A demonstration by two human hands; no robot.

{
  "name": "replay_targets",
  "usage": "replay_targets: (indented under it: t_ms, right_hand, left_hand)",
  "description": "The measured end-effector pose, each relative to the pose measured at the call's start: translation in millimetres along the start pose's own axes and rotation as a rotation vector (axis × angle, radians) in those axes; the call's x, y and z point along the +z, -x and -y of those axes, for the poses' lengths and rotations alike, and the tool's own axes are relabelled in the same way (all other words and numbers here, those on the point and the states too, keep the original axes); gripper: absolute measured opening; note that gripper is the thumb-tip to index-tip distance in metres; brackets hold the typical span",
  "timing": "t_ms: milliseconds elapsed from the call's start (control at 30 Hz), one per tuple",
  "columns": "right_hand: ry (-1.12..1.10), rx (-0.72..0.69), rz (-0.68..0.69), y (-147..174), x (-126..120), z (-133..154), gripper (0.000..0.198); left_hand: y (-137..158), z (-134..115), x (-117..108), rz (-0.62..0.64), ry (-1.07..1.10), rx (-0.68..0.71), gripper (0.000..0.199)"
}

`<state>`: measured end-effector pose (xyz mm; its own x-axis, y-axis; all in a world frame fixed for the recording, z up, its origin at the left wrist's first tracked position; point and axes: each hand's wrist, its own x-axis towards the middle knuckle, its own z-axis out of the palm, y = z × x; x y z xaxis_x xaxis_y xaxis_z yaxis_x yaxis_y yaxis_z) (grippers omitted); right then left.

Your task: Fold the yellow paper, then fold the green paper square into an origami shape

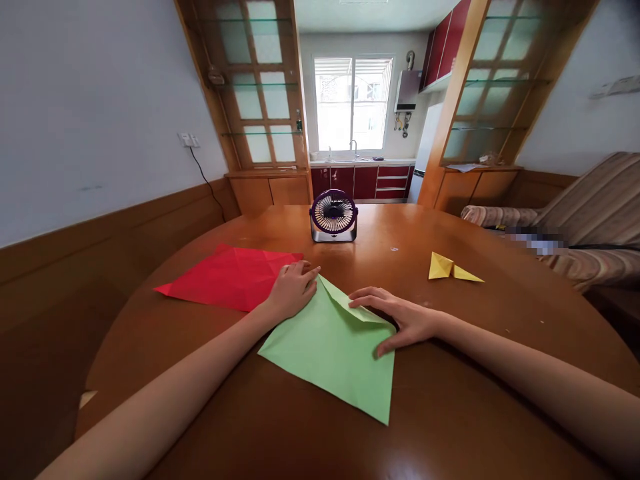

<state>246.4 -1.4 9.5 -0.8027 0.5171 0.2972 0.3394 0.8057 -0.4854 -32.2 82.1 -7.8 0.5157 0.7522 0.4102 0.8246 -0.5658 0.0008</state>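
A sheet of light green paper (330, 353) lies on the table in front of me, with its upper right edge folded over in a narrow flap. My left hand (294, 288) rests at the sheet's upper left corner, fingers stretched out and lying flat. My right hand (395, 317) is at the folded edge, thumb and fingers apart, fingertips on or just above the flap. Left of the green sheet lies a creased red paper (225, 277), its right end partly hidden by my left hand. A small folded yellow paper piece (443, 267) sits farther off to the right.
A small purple desk fan (333, 215) stands toward the far side of the round wooden table (440, 413). Beyond the right edge is a striped sofa (595, 213). A black cord (207, 180) hangs from a wall socket at left.
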Motion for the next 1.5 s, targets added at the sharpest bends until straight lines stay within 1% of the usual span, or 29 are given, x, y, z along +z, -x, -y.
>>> replay_targets:
  t_ms: [33,67,133,167,233,300,367,433,467,533,567,600,667,700,767,833,900,967,1033,1133,1200,1300,1333,1400,1467,1500]
  right_hand:
    - [-0.013,-0.007,-0.021,0,1,-1,0.075]
    - [-0.033,-0.011,-0.061,0,2,-3,0.063]
    - [-0.087,0.000,-0.195,0,4,-8,0.033]
    - [-0.117,0.023,-0.278,-1,5,-11,0.028]
    - [-0.179,0.129,-0.435,-1,6,-15,0.028]
    - [-0.296,0.295,-0.537,-2,5,-18,0.031]
    - [-0.439,0.468,-0.590,-2,5,-21,0.034]
    - [-0.512,0.573,-0.618,-1,5,-26,0.036]
    - [-0.496,0.586,-0.627,0,4,-29,0.035]
    - [-0.358,0.544,-0.652,1,3,-35,0.035]
    - [-0.236,0.507,-0.678,2,2,-38,0.039]
    - [-0.090,0.465,-0.704,3,1,-39,0.048]
    - [0.216,0.359,-0.724,4,-2,-38,0.061]
    - [0.353,0.302,-0.711,3,-2,-35,0.062]
    - [0.561,0.209,-0.650,2,-1,-27,0.051]
    - [0.652,0.150,-0.554,0,3,-18,0.037]
    - [0.639,0.140,-0.453,-2,10,-12,0.034]
    - [0.589,0.189,-0.362,-3,16,-10,0.039]
    - [0.528,0.247,-0.287,-3,19,-13,0.044]
    - [0.456,0.307,-0.204,-1,16,-20,0.045]
    - [0.422,0.305,-0.165,0,11,-23,0.046]
    - [0.394,0.274,-0.127,2,4,-28,0.049]
    - [0.390,0.266,-0.116,2,2,-30,0.049]
    - [0.397,0.247,-0.104,4,0,-34,0.050]
    - [0.428,0.219,-0.115,5,-1,-37,0.049]
    - [0.450,0.200,-0.130,6,-1,-39,0.048]
  left_hand:
    - [0,0,0,0.015,0.031,0.012,0.042]
    - [0,-1,0,0.035,0.063,0.025,0.042]
    - [1,-2,0,0.084,0.118,0.052,0.043]
    - [1,-3,0,0.106,0.139,0.065,0.042]
    - [2,-6,-1,0.129,0.172,0.086,0.040]
    - [2,-9,-3,0.126,0.204,0.115,0.037]
    - [3,-12,-6,0.102,0.242,0.144,0.031]
    - [3,-16,-9,0.075,0.276,0.163,0.026]
    - [3,-18,-11,0.066,0.291,0.166,0.026]
    - [3,-21,-13,0.058,0.334,0.156,0.029]
    - [2,-22,-13,0.059,0.364,0.139,0.031]
    - [2,-23,-13,0.059,0.401,0.110,0.032]
    - [1,-24,-12,0.047,0.485,0.013,0.033]
    - [0,-23,-11,0.038,0.525,-0.048,0.032]
    - [-1,-22,-7,0.020,0.582,-0.153,0.029]
    - [-3,-20,-4,0.000,0.597,-0.218,0.025]
    - [-3,-18,-1,-0.026,0.585,-0.256,0.026]
    - [-2,-18,-1,-0.038,0.561,-0.286,0.034]
    - [1,-21,-3,-0.022,0.493,-0.281,0.037]
    - [5,-26,-9,0.013,0.317,-0.188,0.031]
    - [7,-28,-11,0.020,0.192,-0.117,0.028]
    - [9,-25,-11,0.000,0.076,-0.025,0.032]
    - [10,-24,-11,-0.011,0.070,0.020,0.035]
    - [11,-19,-10,-0.001,0.099,0.159,0.037]
    - [12,-16,-9,0.079,0.158,0.321,0.040]
    - [13,-15,-10,0.133,0.191,0.380,0.041]
